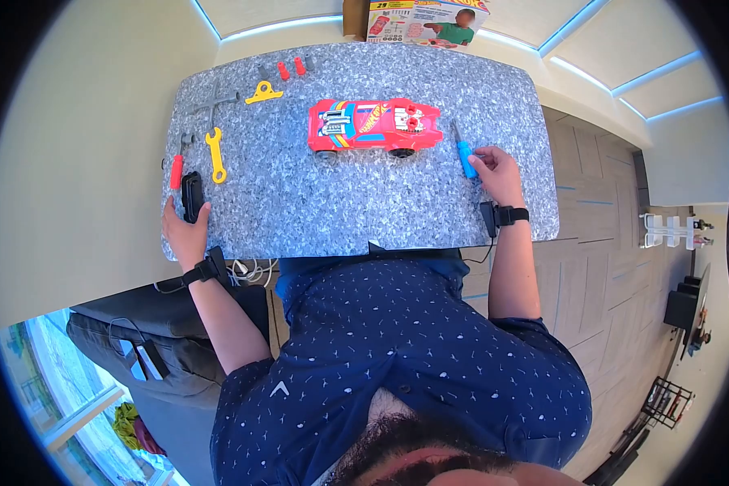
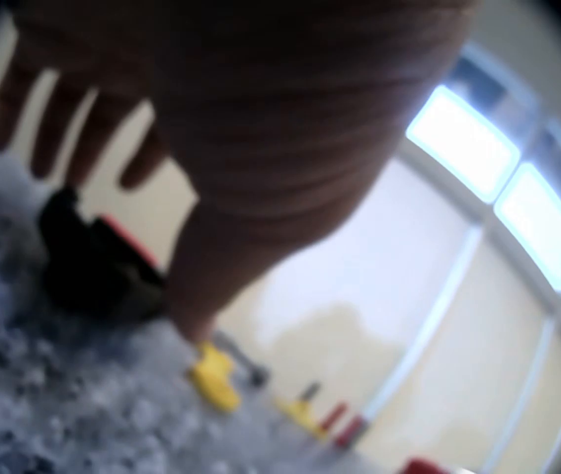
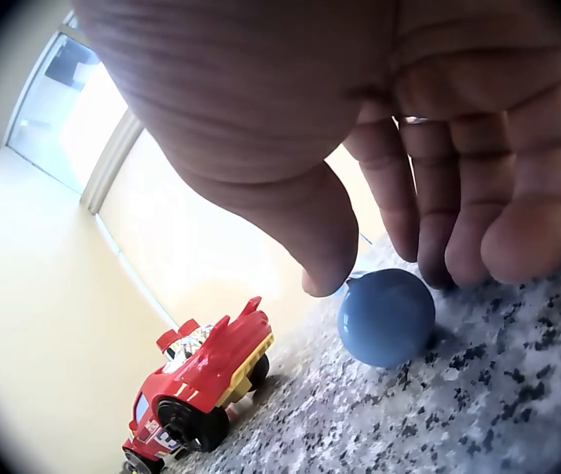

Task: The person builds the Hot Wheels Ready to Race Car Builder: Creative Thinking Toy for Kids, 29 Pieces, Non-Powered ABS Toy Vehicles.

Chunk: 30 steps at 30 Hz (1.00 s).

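My left hand (image 1: 185, 234) is at the near end of a black oblong object (image 1: 192, 197), its thumb on one side and its fingers on the other. In the left wrist view, those fingers (image 2: 100, 133) are straight and spread. On the right, my right hand (image 1: 500, 172) is at the handle of a blue screwdriver (image 1: 466, 160) lying on the table. The right wrist view shows the handle's round end (image 3: 387, 318) beneath the thumb and loosely bent fingers. A red toy car (image 1: 374, 127) stands between the hands.
Near the left hand lie a red-handled screwdriver (image 1: 176, 172) and a yellow wrench (image 1: 216, 156). Farther back are a grey cross-shaped tool (image 1: 215, 102), a yellow plastic piece (image 1: 264, 93) and small red parts (image 1: 283, 71). A printed box (image 1: 426, 22) stands behind the speckled table (image 1: 332, 206).
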Motion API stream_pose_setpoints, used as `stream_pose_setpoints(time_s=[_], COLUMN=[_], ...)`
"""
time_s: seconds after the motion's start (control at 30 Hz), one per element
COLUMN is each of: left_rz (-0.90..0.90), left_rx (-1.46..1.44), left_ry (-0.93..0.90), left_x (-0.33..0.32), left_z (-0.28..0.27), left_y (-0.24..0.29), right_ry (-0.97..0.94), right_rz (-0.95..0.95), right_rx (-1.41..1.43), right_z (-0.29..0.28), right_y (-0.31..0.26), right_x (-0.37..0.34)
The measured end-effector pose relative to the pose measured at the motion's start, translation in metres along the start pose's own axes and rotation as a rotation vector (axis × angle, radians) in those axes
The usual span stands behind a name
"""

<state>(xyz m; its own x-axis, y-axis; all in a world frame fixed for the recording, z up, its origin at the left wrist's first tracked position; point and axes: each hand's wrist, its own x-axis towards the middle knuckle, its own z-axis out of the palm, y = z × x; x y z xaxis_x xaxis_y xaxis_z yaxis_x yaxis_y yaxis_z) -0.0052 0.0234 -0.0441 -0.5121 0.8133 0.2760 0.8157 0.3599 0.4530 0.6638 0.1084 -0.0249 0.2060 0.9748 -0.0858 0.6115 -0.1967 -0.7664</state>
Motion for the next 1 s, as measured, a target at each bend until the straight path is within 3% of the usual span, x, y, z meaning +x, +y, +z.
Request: stream_pose_setpoints(time_s=[0.37,0.7,0.83,0.93,1.0], left_rz=[-0.067,-0.044,0.018,0.159,0.345], left_rx=[-0.007,-0.101,-0.358,-0.664,-0.873], left_ry=[-0.01,0.119,0.155,0.1,0.007], left_x=[0.002,0.003,0.002,0.003,0.008], left_z=[0.002,-0.004,-0.038,-0.079,-0.109], left_y=[0.001,0.0,0.054,0.129,0.18], right_ry=[0.001,-0.004,0.076,0.17,0.129], right_rz=[0.012,0.011,0.065,-0.121,-0.275], right_rx=[0.017,0.02,-0.045,-0.06,0.15], right_z=[0.001,0.001,-0.007,-0.03,-0.047], right_y=[-0.003,0.0,-0.019,-0.057,-0.107], right_x=[-0.001,0.001,-0.005,-0.009,-0.019])
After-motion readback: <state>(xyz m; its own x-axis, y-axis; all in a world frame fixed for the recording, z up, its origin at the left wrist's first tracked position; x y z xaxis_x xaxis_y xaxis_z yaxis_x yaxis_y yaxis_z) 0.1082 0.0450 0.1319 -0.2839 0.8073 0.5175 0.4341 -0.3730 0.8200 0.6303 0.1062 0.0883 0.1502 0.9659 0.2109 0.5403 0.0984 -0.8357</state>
